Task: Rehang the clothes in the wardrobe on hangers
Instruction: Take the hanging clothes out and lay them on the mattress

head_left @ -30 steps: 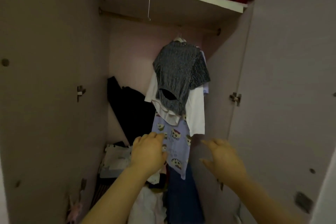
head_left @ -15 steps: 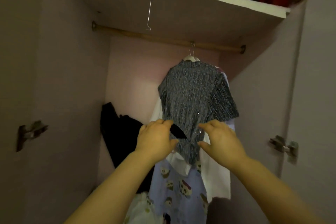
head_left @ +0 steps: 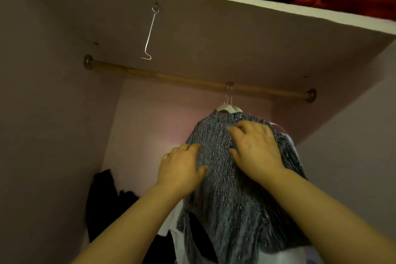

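Rod (head_left: 171,77) is carrying two white hangers (head_left: 227,107) and one grey top (head_left: 225,199), centre-right of the frame. The right hand (head_left: 257,150) is pressing spread fingers (head_left: 235,130) on its shoulder. The left hand (head_left: 182,167) is lying at its left edge, fingers together, grip unclear. One wire hook (head_left: 150,34) is dangling upper left.

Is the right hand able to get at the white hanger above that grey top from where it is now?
Probably yes. The right hand rests on the grey top just below the white hanger, and nothing shows between its fingertips and the hanger's bare neck.
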{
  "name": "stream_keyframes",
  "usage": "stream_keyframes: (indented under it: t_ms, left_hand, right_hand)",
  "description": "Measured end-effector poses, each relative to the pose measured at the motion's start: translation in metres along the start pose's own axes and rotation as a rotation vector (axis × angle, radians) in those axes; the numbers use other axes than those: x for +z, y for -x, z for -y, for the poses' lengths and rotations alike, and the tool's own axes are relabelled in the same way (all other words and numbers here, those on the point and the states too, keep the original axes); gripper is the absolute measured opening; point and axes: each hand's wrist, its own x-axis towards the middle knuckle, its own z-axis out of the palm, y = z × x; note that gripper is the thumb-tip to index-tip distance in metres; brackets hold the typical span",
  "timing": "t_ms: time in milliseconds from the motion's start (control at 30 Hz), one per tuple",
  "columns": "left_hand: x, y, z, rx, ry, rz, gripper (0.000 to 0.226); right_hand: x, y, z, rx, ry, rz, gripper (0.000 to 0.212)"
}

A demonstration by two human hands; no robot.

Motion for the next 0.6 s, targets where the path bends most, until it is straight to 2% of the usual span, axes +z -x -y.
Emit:
stream_keyframes:
  t_ms: [100, 400, 600]
  left_hand:
    - [0.016, -0.031, 0.007, 0.014, 0.018, -0.034, 0.06]
    - [0.053, -0.112, 0.033, 0.131, 0.072, -0.111, 0.059]
    - [0.062, -0.148, 0.034, 0.243, 0.119, -0.209, 0.061]
  right_hand:
    - [0.02, -0.03, -0.005, 0.002, 0.091, -0.066, 0.063]
    - [0.084, -0.08, -0.047, 0.16, 0.152, -0.095, 0.084]
    - [0.1, -0.087, -0.072, 0.139, 0.255, -0.073, 0.073]
